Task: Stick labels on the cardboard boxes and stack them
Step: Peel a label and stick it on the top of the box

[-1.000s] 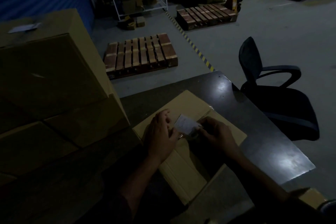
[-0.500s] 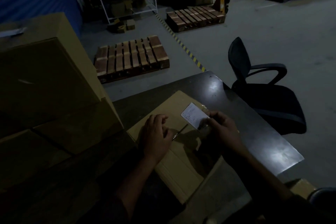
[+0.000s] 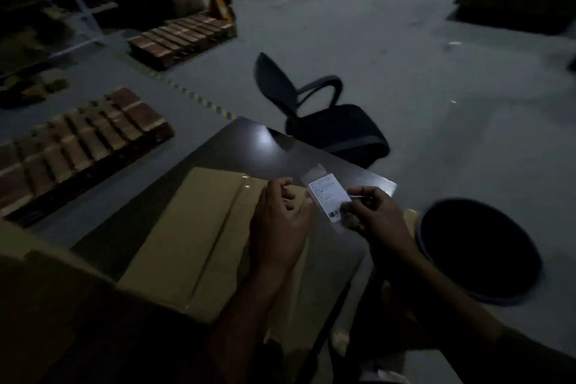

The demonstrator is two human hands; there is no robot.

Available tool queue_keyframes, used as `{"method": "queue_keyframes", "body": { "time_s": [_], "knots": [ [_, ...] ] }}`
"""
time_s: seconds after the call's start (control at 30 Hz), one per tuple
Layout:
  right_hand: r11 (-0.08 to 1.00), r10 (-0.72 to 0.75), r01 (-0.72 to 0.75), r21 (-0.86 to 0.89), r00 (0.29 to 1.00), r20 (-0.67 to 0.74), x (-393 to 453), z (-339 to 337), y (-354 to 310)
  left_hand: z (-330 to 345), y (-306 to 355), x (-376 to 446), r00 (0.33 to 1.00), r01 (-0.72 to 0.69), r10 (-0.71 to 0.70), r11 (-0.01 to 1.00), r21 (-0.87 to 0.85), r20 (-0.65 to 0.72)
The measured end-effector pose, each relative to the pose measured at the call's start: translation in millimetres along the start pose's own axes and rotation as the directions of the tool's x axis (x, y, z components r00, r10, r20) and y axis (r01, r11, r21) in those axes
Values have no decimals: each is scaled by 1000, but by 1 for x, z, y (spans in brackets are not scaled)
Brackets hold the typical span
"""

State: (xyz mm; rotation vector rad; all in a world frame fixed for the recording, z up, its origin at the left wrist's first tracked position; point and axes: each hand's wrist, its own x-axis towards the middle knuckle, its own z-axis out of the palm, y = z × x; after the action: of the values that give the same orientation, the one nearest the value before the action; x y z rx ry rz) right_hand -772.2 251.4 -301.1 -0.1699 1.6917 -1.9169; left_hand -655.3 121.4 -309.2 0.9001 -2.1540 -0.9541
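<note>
pinching a white label at its lower end, the right hand has carried it off the cardboard box to the table's right edge, near a dark bin; the left hand, fingers loosely curled and holding nothing, rests on the box; backing likely peeling, sticking still ahead
</note>
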Motion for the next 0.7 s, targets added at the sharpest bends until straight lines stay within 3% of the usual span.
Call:
{"method": "queue_keyframes", "body": {
  "time_s": [0.2, 0.33, 0.5, 0.7],
  "knots": [
    [998, 63, -55, 32, 930, -361, -10, -98, 23, 90, 33, -31, 964, -114, 124, 992, -53, 235],
    [991, 115, -133, 6, 836, -537, -5, -160, 43, 153, 42, -61, 867, -101, 102, 994, -27, 489],
    [964, 213, -265, 5, 765, -608, 31, -226, 84, 231, 48, -75, 742, -158, 117, 987, 3, 660],
    [879, 336, -474, -38, 675, -656, 83, -289, 127, 301, 54, -68, 628, -186, 22, 975, 123, 778]
  ]
}}
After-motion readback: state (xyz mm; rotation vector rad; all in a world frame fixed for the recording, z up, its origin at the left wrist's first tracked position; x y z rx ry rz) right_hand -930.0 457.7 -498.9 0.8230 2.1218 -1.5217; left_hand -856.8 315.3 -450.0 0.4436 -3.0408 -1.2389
